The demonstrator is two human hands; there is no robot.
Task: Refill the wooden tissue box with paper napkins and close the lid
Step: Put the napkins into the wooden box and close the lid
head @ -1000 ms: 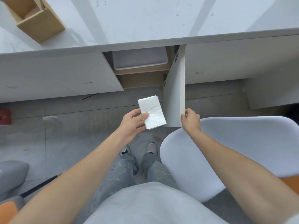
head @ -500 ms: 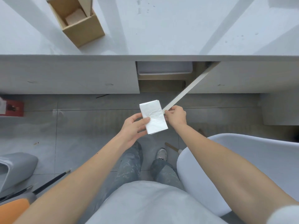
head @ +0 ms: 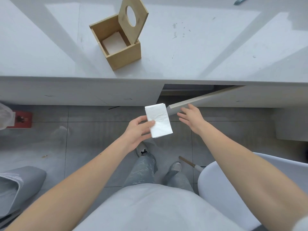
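Note:
The wooden tissue box (head: pixel 124 55) stands on the white counter (head: pixel 200 52), its lid (head: pixel 133 19) with an oval hole tipped up at the back. A few white napkins (head: pixel 115 42) lie low inside it. My left hand (head: pixel 136 132) grips a white stack of paper napkins (head: pixel 159 120) below the counter edge, over the floor. My right hand (head: pixel 191 117) is spread open, fingers apart, just beside the edge of the white cabinet door (head: pixel 200 100), holding nothing.
The cabinet door stands partly ajar under the counter. A white chair (head: pixel 233 189) is at my right, a grey seat (head: pixel 18 185) at lower left. A red object (head: pixel 20 120) sits on the tiled floor at left. My legs and shoes are below.
My right hand has let go of the cabinet door, which has swung nearly shut. The view has lifted, bringing the tissue box fully into sight. The napkin stack stays in my left hand.

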